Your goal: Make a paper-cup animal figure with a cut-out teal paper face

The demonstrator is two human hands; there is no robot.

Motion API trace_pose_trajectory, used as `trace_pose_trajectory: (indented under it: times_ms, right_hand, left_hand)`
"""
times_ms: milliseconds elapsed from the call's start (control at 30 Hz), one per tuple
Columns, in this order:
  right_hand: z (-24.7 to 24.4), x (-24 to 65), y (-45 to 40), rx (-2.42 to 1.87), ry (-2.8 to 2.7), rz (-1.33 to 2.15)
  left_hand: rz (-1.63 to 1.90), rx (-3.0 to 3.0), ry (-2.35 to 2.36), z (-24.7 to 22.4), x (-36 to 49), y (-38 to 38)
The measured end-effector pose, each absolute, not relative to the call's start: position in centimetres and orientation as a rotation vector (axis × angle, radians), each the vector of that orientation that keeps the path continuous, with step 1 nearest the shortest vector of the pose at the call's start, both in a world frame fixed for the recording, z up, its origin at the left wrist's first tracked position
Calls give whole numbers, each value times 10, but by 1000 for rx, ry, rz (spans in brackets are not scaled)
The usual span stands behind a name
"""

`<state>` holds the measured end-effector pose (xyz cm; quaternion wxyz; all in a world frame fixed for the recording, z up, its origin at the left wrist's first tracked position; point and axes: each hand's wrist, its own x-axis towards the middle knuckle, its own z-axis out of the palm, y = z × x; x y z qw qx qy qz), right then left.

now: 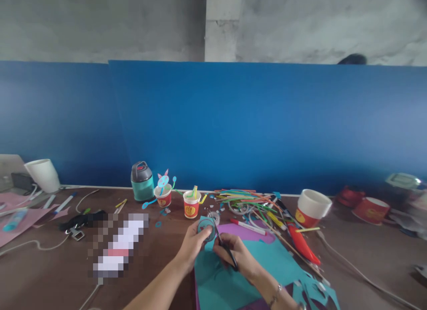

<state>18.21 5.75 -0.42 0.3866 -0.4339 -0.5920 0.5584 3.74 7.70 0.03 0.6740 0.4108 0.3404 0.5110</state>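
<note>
A small teal paper piece (206, 225) with a dark round outline is pinched in my left hand (191, 245). My right hand (238, 254) is closed around the handles of black scissors (229, 253), whose blades point up beside the paper's right edge. Under my right hand lie teal sheets (227, 285), with a purple sheet (245, 232) showing behind them. A red and white marker (248, 227) rests on the purple sheet. Beyond my hands stand two decorated paper cups, one with straws (191, 206) and one with a blue cat face (163, 181).
Colourful straws and sticks (248, 199) are heaped behind the sheets. To the right are a large white cup (312, 205), a red object (302, 244) and teal scraps (315, 290). A teal and grey container (143, 183) stands at the back left. A blue partition (216, 123) borders the table.
</note>
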Motion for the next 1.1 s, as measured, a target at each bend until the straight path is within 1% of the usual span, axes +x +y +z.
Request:
trace_pose_trajectory:
  times_ms: [700, 1100]
  right_hand:
    - [-5, 185, 60, -1106, -1573, 1392]
    - [-4, 182, 59, -1101, -1514, 1430]
  left_hand:
    - [1130, 1033, 781, 11, 33, 77]
    - [1222, 876, 836, 6, 38, 77]
